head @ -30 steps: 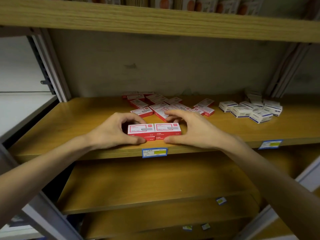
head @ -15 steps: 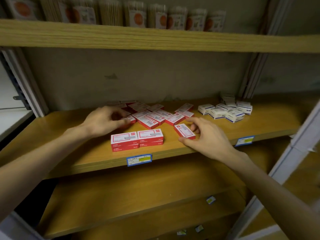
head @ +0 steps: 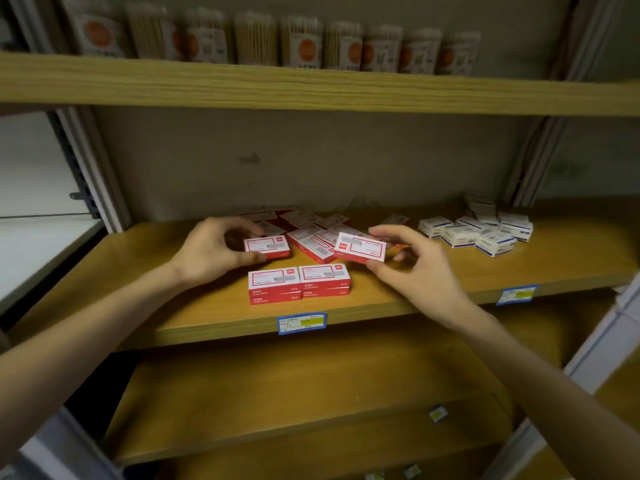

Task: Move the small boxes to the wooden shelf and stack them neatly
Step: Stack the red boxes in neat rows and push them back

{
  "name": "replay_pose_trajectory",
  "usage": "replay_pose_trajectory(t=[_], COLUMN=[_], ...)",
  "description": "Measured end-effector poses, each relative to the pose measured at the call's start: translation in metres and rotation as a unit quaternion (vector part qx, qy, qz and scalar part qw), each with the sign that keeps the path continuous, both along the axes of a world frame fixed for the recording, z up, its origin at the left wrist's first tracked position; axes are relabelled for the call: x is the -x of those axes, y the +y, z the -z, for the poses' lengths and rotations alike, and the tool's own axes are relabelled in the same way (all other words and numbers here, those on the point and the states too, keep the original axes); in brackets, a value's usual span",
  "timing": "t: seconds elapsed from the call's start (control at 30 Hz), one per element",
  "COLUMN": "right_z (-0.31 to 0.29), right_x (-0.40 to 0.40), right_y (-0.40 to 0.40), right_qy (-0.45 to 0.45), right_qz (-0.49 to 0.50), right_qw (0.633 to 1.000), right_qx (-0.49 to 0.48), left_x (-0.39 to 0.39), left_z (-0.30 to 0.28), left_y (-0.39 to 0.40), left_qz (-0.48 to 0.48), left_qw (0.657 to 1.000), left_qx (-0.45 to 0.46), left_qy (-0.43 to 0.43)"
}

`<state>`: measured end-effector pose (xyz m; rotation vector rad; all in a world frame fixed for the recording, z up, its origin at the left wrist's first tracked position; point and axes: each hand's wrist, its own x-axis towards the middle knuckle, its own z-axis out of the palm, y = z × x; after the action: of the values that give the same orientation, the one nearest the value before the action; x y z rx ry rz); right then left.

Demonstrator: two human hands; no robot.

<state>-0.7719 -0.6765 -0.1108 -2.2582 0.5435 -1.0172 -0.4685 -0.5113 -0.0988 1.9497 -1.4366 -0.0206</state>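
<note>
The left hand point(head: 211, 252) pinches one red-and-white small box point(head: 267, 247) between thumb and fingers, holding it just above the wooden shelf point(head: 138, 282). The right hand point(head: 414, 268) pinches a second red-and-white box point(head: 360, 247) the same way, raised and tilted slightly, with its printed face toward the camera. Each grip is clamped on its box.

Near the front edge of the shelf, between the two hands, stands the neat stack point(head: 299, 284): two columns touching side by side, each two boxes high. Behind it lies a loose pile of red-and-white boxes point(head: 311, 230), overlapping at mixed angles. Well to the right sits a cluster of white-and-blue boxes point(head: 478, 233), also unordered.

A blue-and-yellow price label point(head: 302, 322) is fixed to the shelf's front edge below the stack; a second label point(head: 516, 294) sits farther right. The upper shelf point(head: 311, 91) carries a row of packets of thin wooden sticks point(head: 256, 39) with orange labels. Lower shelves point(head: 294, 393) show beneath.
</note>
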Motion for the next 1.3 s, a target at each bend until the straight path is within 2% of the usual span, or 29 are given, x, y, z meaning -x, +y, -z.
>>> replay_pose_trajectory(t=[0.17, 0.3, 0.43, 0.5, 0.63, 0.73, 0.83, 0.93, 1.03, 1.1, 1.2, 1.3], right_z=[-0.006, -0.006, -0.01, -0.017, -0.03, -0.03, -0.028, -0.025, -0.021, -0.019, -0.022, -0.025], right_x=[-0.016, -0.027, -0.03, -0.029, -0.033, -0.042, -0.048, -0.055, -0.064, -0.07, -0.072, -0.054], right_y=[0.011, 0.018, 0.026, 0.023, 0.003, -0.007, -0.007, -0.006, -0.004, -0.002, 0.004, 0.021], right_qy=[0.001, 0.137, 0.198, 0.222, 0.245, 0.22, 0.2, 0.168, 0.185, 0.19, 0.162, 0.1], right_qz=[-0.038, 0.018, 0.028, -0.02, -0.166, -0.186, -0.14, -0.033, 0.068, 0.095, 0.115, 0.126], right_qw=[0.999, 0.982, 0.967, 0.966, 0.955, 0.955, 0.967, 0.985, 0.98, 0.977, 0.98, 0.987], right_qx=[0.024, 0.125, 0.158, 0.132, -0.029, -0.073, -0.07, -0.038, 0.015, 0.007, -0.005, 0.021], left_x=[0.012, 0.025, 0.029, 0.027, 0.021, 0.013, 0.003, 0.0, 0.001, 0.003, 0.009, 0.018], left_z=[-0.015, -0.015, -0.006, -0.005, -0.006, -0.007, -0.005, 0.003, 0.012, 0.013, 0.008, -0.004], left_y=[0.017, 0.03, 0.031, 0.03, 0.027, 0.02, 0.013, 0.011, 0.012, 0.014, 0.014, 0.027], left_qz=[0.023, 0.07, 0.078, 0.078, 0.07, 0.052, 0.036, 0.03, 0.046, 0.048, 0.028, 0.008], left_qw=[0.997, 0.99, 0.989, 0.986, 0.982, 0.981, 0.984, 0.989, 0.993, 0.995, 0.997, 0.989], left_qx=[0.049, 0.038, 0.018, 0.023, 0.029, 0.022, 0.009, 0.003, -0.007, -0.008, 0.03, 0.113], left_qy=[0.057, 0.118, 0.126, 0.147, 0.171, 0.184, 0.172, 0.142, 0.112, 0.085, 0.065, 0.092])
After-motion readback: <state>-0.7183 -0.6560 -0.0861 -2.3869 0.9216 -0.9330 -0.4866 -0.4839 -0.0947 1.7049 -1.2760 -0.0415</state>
